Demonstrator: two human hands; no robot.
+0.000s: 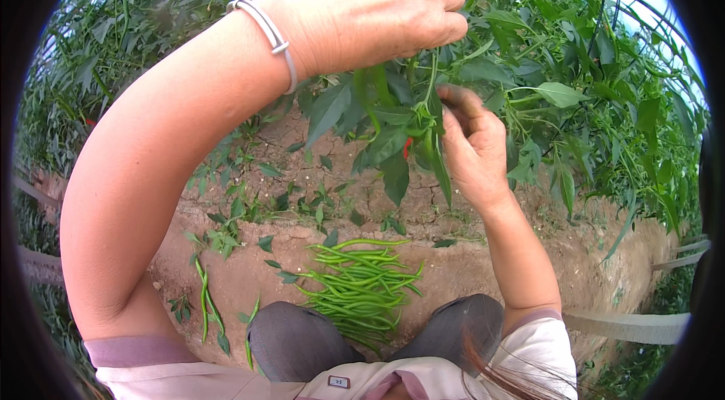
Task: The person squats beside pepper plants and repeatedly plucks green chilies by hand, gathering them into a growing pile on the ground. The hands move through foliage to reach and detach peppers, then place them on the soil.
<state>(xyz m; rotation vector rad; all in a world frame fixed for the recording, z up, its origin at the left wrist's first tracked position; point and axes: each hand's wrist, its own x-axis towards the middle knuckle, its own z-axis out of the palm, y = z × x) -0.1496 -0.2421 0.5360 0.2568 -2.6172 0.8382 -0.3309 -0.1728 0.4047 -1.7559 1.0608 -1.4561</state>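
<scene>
My left hand (pixel 391 9) reaches across the upper middle, its fingers curled closed on a chili pepper plant (pixel 391 156). A green stem comes out below its fingers, while the fingertips are hidden. My right hand (pixel 476 142) is lower and to the right, thumb and fingers bent at the same plant's leaves. Whether those fingers pinch anything is hidden by the foliage. A small red pepper (pixel 408 148) shows among the leaves between and below the hands. In front of my knees lies a pile of long green chili peppers (pixel 362 287) on the soil.
A few more green peppers (pixel 205 298) lie left of the pile. Dense pepper plants (pixel 566 94) stand ahead and to both sides. Pale strips (pixel 628 326) cross the ground's edge at right and left. Loose leaves (pixel 265 242) are scattered on the cracked soil (pixel 459 264).
</scene>
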